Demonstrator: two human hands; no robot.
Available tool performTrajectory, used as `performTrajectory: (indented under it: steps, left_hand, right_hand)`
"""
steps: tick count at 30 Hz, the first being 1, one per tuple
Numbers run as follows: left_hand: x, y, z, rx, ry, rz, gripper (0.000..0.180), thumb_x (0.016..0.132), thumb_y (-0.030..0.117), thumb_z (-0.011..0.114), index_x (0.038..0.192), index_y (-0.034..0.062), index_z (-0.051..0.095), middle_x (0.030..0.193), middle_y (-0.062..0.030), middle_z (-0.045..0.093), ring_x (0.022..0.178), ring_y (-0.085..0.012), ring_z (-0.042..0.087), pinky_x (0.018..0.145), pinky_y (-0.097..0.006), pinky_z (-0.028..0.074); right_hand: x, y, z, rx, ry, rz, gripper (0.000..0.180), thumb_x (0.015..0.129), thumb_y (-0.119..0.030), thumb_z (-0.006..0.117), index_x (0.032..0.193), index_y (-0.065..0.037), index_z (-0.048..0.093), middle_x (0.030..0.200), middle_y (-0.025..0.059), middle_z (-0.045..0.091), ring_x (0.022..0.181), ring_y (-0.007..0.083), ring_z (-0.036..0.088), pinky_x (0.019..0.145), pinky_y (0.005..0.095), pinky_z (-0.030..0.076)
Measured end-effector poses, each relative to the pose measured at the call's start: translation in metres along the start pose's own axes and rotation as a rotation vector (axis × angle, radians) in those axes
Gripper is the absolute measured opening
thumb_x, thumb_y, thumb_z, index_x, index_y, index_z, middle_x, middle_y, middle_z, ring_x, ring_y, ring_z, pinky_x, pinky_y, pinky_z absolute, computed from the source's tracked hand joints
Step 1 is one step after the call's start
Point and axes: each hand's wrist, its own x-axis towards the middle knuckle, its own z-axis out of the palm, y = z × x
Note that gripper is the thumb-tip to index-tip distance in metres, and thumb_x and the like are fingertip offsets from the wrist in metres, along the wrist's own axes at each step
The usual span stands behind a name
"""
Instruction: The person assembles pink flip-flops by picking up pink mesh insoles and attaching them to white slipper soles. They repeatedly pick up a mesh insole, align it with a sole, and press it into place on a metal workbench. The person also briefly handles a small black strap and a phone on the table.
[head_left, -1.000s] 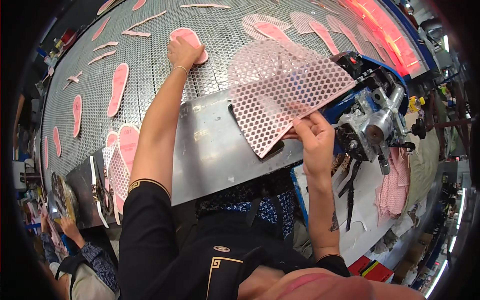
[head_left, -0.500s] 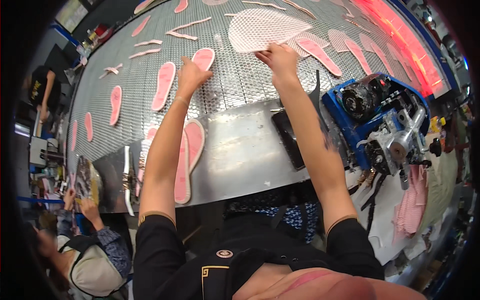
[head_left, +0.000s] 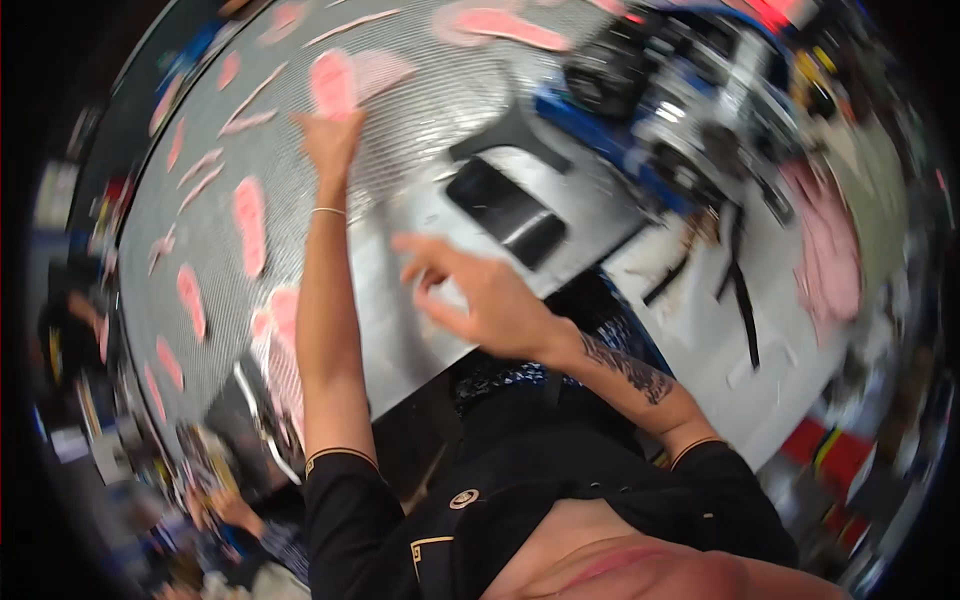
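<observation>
Two hands: left hand (head_left: 328,140) seemingly touching pink insole (head_left: 333,82).

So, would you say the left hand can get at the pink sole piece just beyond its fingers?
Probably yes: the left hand is stretched out over the perforated belt, its fingers right at the pink sole piece, with nothing between.

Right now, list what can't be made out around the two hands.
- Left hand: head view, motion blur; whether it holds or only touches the pink insole cannot be told.
- Right hand: blurred, fingers spread in mid-air; looks empty, not certain.
- Blue machine: smeared by blur, parts unreadable.
- Pink pieces on the perforated table: top ones cut off by the picture's edge.
</observation>
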Motion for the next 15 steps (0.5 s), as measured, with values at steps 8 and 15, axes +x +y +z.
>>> performTrajectory:
  steps: [8,15]
  left_hand:
    - [0.002,-0.003,0.037,0.281,-0.177,0.2,0.108,0.071,0.057,0.067,0.135,-0.0196,0.025,0.138,-0.0368,0.034,0.133,-0.0417,0.033,0.11,-0.044,0.028]
    - [-0.129,0.11,-0.023,-0.382,-0.13,0.519,0.066,0.09,0.024,0.059,0.142,-0.0014,0.028,0.136,-0.0205,0.044,0.123,-0.0287,0.047,0.104,-0.04,0.038]
  right_hand:
    - [-0.175,-0.007,-0.17,-0.456,0.466,0.268,0.034,0.083,-0.014,0.067,0.115,-0.006,0.061,0.114,0.0095,0.063,0.099,0.0221,0.062,0.088,0.0327,0.047]
    - [-0.314,0.055,-0.349,-1.718,1.007,0.553,0.048,0.08,-0.021,0.069,0.122,-0.003,0.055,0.116,0.013,0.058,0.112,0.0296,0.051,0.094,0.0394,0.041]
